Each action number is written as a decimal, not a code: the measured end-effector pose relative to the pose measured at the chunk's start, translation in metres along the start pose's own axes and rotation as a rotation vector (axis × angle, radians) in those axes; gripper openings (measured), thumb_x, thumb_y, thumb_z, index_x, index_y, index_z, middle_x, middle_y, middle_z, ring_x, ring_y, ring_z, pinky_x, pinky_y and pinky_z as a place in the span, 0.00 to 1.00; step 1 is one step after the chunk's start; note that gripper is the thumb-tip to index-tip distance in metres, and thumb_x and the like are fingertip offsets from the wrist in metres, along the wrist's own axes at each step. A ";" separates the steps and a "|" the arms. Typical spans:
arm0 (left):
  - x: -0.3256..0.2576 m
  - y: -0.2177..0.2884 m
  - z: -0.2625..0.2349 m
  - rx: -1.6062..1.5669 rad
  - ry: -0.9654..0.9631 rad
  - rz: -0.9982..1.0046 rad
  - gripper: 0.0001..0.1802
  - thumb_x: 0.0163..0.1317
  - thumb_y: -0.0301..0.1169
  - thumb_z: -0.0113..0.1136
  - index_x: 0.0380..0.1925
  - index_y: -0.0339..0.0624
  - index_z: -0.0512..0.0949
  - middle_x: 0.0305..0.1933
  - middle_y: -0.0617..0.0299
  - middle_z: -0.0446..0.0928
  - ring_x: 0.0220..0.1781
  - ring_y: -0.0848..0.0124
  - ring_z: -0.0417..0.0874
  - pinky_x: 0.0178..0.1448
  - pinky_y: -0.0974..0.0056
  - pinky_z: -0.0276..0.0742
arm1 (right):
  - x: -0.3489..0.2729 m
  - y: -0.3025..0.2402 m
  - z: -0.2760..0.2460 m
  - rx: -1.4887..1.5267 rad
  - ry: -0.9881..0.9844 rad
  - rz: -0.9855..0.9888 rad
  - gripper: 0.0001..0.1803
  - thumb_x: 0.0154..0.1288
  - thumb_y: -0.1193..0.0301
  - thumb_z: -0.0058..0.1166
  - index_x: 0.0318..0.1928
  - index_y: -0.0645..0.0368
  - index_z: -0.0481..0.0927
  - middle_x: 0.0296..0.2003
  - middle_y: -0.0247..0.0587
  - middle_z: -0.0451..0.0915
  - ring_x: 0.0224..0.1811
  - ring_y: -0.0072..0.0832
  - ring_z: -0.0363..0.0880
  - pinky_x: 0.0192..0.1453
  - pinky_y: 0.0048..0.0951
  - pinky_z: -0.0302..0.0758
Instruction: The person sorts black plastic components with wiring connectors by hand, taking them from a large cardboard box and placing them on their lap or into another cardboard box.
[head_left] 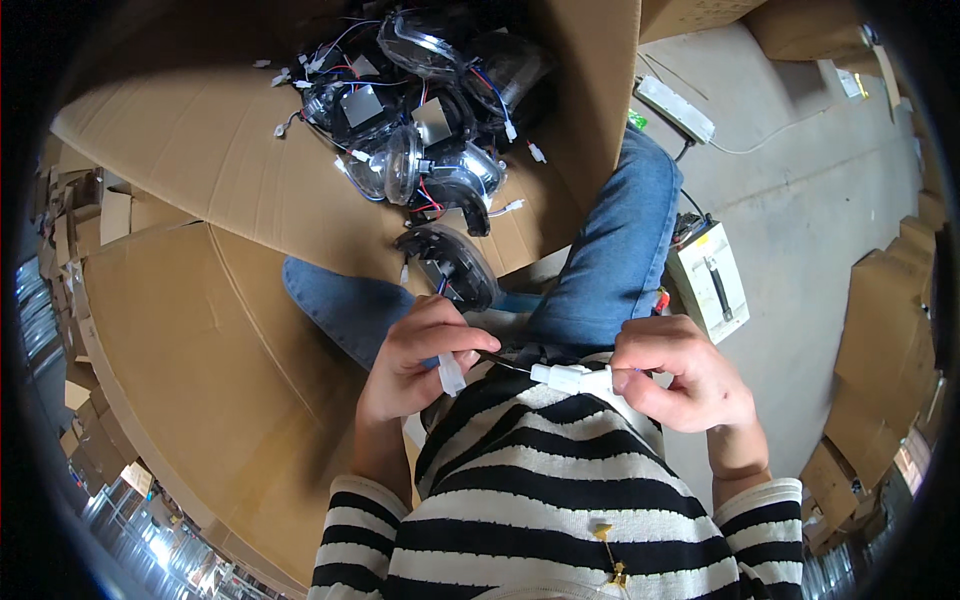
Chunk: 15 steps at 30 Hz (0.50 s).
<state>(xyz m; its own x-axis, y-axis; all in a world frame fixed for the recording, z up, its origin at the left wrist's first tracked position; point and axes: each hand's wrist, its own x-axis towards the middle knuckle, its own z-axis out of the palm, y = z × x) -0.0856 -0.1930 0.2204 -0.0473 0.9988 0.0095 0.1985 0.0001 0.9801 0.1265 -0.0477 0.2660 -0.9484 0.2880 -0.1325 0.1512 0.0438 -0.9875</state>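
Observation:
My left hand [425, 360] is closed, pinching a thin dark pointed tool [500, 359] between thumb and fingers. A translucent white connector [451, 375] hangs at the same fingers, with wires running up past them. My right hand [685, 375] pinches a white plug connector [575, 378] between thumb and forefinger. The tool's tip meets or nearly meets the connector's left end; exact contact is too small to tell. Just beyond my left hand lies a round black lamp [455, 265] with blue wires. Both hands are in front of my striped top.
A large open cardboard box [200, 150] holds a heap of clear-lensed lamps [400, 160] with wires and white plugs. On the grey floor to the right stand a white metal case [712, 285] with a black handle and a long white unit [675, 108] with cables. Cardboard [200, 380] lies left.

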 end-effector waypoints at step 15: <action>0.003 0.011 0.000 0.154 0.039 -0.094 0.09 0.43 0.26 0.55 0.29 0.42 0.78 0.20 0.66 0.67 0.23 0.71 0.66 0.31 0.68 0.59 | 0.001 0.012 0.007 -0.074 0.170 -0.013 0.02 0.47 0.78 0.46 0.21 0.63 0.69 0.16 0.39 0.68 0.19 0.32 0.67 0.22 0.29 0.62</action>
<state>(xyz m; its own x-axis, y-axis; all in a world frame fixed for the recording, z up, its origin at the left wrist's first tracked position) -0.0833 -0.1896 0.2311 -0.1100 0.9914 -0.0705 0.3387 0.1041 0.9351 0.1250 -0.0539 0.2531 -0.8904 0.4445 -0.0974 0.1657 0.1173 -0.9792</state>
